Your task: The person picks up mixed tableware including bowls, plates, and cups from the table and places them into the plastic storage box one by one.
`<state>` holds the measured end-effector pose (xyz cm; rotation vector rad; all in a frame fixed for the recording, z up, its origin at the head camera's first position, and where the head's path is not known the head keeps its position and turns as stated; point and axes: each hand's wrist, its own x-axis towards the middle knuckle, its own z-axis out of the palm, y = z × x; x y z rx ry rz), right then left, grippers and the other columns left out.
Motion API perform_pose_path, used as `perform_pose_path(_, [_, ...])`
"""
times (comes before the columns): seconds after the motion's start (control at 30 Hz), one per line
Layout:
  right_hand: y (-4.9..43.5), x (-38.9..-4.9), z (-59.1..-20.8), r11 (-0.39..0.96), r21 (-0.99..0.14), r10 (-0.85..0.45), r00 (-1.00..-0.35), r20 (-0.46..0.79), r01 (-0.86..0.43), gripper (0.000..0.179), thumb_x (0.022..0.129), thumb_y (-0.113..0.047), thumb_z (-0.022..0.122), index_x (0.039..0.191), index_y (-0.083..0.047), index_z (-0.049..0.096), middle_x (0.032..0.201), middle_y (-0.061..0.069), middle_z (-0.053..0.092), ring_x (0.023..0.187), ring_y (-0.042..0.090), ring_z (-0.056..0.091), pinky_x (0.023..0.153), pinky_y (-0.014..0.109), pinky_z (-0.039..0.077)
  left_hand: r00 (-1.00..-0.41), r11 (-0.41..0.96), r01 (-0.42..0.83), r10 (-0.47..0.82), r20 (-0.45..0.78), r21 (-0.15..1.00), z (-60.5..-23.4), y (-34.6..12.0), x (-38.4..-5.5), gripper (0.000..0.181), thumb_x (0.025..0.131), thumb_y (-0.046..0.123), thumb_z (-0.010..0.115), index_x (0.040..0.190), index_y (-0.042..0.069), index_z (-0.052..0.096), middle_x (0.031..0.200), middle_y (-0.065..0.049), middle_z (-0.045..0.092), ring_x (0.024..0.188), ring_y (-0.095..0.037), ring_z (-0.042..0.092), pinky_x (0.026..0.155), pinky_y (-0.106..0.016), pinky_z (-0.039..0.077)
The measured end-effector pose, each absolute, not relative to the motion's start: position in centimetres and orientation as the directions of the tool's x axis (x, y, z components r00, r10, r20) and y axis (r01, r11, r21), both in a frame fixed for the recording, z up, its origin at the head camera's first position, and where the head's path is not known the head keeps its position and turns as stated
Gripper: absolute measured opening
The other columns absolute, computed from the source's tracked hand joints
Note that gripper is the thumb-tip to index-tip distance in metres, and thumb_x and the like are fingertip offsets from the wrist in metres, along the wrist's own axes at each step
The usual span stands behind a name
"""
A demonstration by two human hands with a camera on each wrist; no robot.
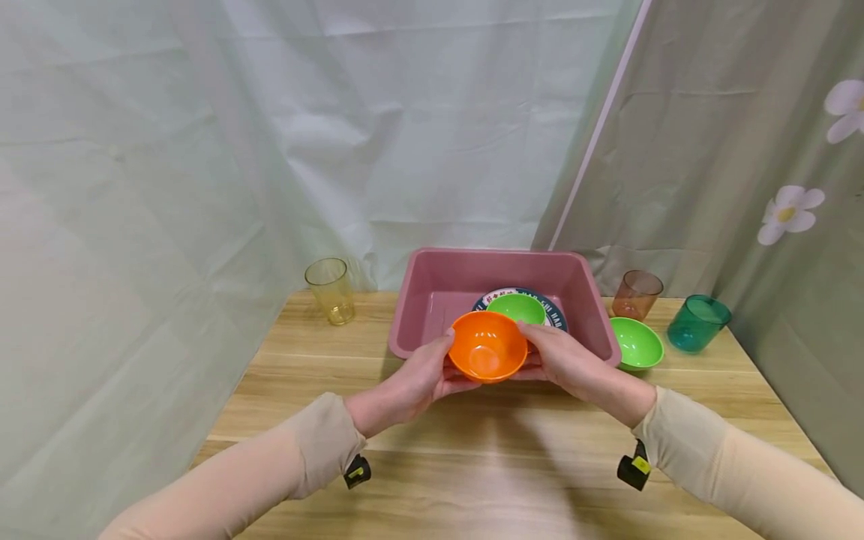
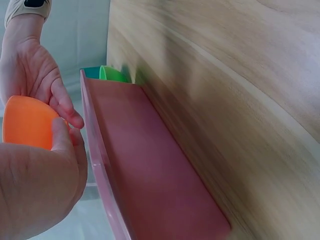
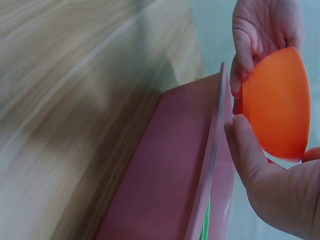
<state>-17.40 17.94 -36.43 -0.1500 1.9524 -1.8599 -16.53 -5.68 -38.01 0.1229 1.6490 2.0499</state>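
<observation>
Orange and glossy, a small bowl (image 1: pixel 487 351) hung near the front rim of a pink basin (image 1: pixel 452 264), the left hand (image 1: pixel 413 379) and right hand (image 1: pixel 570 360) gripping its opposite sides, thumbs at the lip, fingers curled underneath (its hollow faced the head camera). Inside the basin, a green bowl (image 1: pixel 517 305) sat on a lettered plate (image 1: pixel 555 309); a yellow cup (image 1: pixel 331 289) stood left.

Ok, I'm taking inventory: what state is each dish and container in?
Orange bowl: raised, empty, gripped by left hand and right hand.
Pink tub: upright, holding dishes.
Patterned plate: inside tub, partly hidden.
Green bowl in tub: open side showing, partly hidden.
Green bowl right of tub: open side up, empty.
Yellow tumbler: upright, empty.
Reddish-brown tumbler: upright, partly hidden.
Teal tumbler: upright.
</observation>
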Motion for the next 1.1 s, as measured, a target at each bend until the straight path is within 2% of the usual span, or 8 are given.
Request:
perform_pose_path(0.13, [18.5,-17.2,-36.3,0.184,-0.972,-0.338,-0.920,-0.201,0.145,0.056,0.112,-0.036,0.040,0.145,0.008,0.045,0.129,0.024,0.063,0.110,0.033,0.069,0.095,0.045,0.055,-0.875,-0.139,-0.315,0.425,-0.231,0.939,-38.1,-6.0,-16.7,0.052,0.113,0.034,0.034,0.156,0.004,0.034,0.143,-0.025,0.050,0.117,-0.034,0.063,0.096,-0.045,0.055])
perform_pose_path(0.23, [19.3,-16.8,-36.2,0.350,-0.937,-0.328,-0.936,-0.127,0.004,0.059,0.111,-0.040,0.041,0.150,0.005,0.042,0.137,0.023,0.059,0.122,0.035,0.062,0.104,0.049,0.049,-0.881,-0.144,-0.310,0.416,-0.226,0.940,-38.1,-6.3,-16.9,0.051,0.114,0.034,0.034,0.156,0.005,0.034,0.144,-0.026,0.049,0.119,-0.035,0.062,0.096,-0.045,0.055])
perform_pose_path(0.4, [20.8,-15.8,-36.3,0.620,-0.732,-0.357,-0.933,0.056,-0.281,0.062,0.110,-0.044,0.044,0.158,-0.006,0.038,0.154,0.015,0.048,0.137,0.035,0.049,0.112,0.057,0.038,-0.887,-0.145,-0.304,0.405,-0.223,0.942,-38.0,-6.6,-17.2,0.052,0.113,0.034,0.034,0.156,0.005,0.035,0.145,-0.026,0.049,0.120,-0.036,0.062,0.096,-0.046,0.055])
perform_pose_path(0.57, [22.0,-14.8,-36.3,0.745,-0.489,-0.435,-0.886,0.159,-0.453,0.070,0.106,-0.049,0.050,0.163,-0.016,0.028,0.164,0.009,0.034,0.149,0.035,0.031,0.117,0.059,0.029,-0.897,-0.151,-0.301,0.380,-0.226,0.941,-37.9,-7.0,-17.6,0.052,0.114,0.035,0.032,0.156,0.006,0.035,0.144,-0.026,0.049,0.119,-0.037,0.062,0.096,-0.047,0.055])
perform_pose_path(0.63, [22.4,-14.4,-36.2,0.779,-0.388,-0.466,-0.869,0.166,-0.492,0.074,0.104,-0.054,0.050,0.164,-0.020,0.024,0.168,0.006,0.025,0.154,0.033,0.018,0.120,0.059,0.021,-0.900,-0.157,-0.305,0.369,-0.231,0.939,-37.7,-7.1,-17.7,0.052,0.114,0.035,0.032,0.156,0.006,0.035,0.144,-0.026,0.049,0.119,-0.037,0.062,0.096,-0.047,0.055])
perform_pose_path(0.73, [23.0,-13.9,-36.0,0.804,-0.236,-0.518,-0.838,0.170,-0.545,0.078,0.102,-0.061,0.049,0.165,-0.024,0.022,0.170,0.003,0.017,0.156,0.033,0.008,0.122,0.059,0.014,-0.903,-0.160,-0.312,0.356,-0.240,0.936,-37.6,-7.1,-17.9,0.051,0.114,0.035,0.032,0.156,0.006,0.035,0.144,-0.026,0.049,0.119,-0.037,0.062,0.095,-0.046,0.055])
perform_pose_path(0.9, [23.8,-13.1,-36.1,0.780,-0.044,-0.607,-0.771,0.192,-0.625,0.081,0.099,-0.067,0.050,0.164,-0.025,0.026,0.170,0.006,0.016,0.156,0.035,0.006,0.124,0.056,0.006,-0.904,-0.167,-0.327,0.344,-0.256,0.930,-37.5,-7.3,-18.2,0.051,0.114,0.035,0.033,0.156,0.006,0.034,0.144,-0.027,0.049,0.119,-0.038,0.062,0.094,-0.046,0.056])
perform_pose_path(1.1, [24.4,-12.4,-36.4,0.739,0.057,-0.666,-0.715,0.213,-0.671,0.085,0.095,-0.070,0.053,0.163,-0.023,0.031,0.170,0.008,0.018,0.156,0.035,0.008,0.123,0.057,0.008,-0.904,-0.156,-0.332,0.335,-0.266,0.930,-37.5,-7.4,-18.6,0.052,0.114,0.034,0.033,0.156,0.005,0.035,0.144,-0.026,0.049,0.119,-0.038,0.062,0.093,-0.046,0.056])
